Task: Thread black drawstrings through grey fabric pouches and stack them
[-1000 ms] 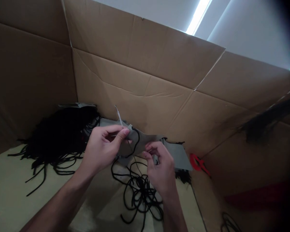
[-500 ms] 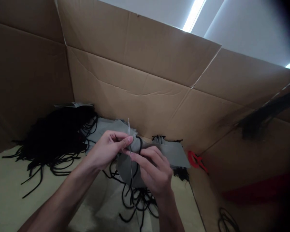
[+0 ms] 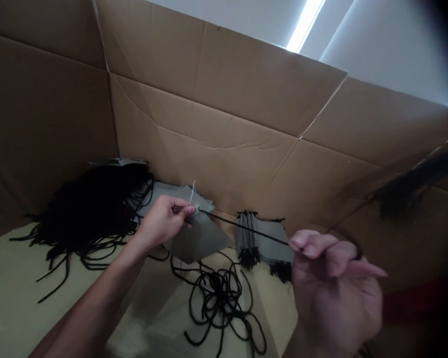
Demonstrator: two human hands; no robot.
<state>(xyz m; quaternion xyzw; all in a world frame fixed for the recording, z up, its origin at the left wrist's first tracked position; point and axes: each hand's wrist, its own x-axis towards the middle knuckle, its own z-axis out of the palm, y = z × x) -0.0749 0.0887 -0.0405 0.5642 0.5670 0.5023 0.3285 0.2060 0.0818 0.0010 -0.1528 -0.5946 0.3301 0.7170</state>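
My left hand (image 3: 165,220) pinches the top edge of a grey fabric pouch (image 3: 197,239), with a thin pale strip (image 3: 192,192) sticking up from the fingers. A black cord (image 3: 242,227) runs taut from the pouch to my right hand (image 3: 330,278), which is closed on its end, low and to the right, close to the camera. Under both hands a loose tangle of black cord (image 3: 218,298) lies on the pale work surface (image 3: 11,298).
Tall cardboard walls (image 3: 216,99) close in the back and both sides. A big heap of black cords (image 3: 91,209) lies at the left. A stack of grey pouches (image 3: 263,241) stands by the back wall, with more flat grey pouches (image 3: 164,195) behind my left hand.
My right hand has pulled away from the pouch to the right and toward the camera, drawing the black cord out taut. My left hand has stayed on the pouch.
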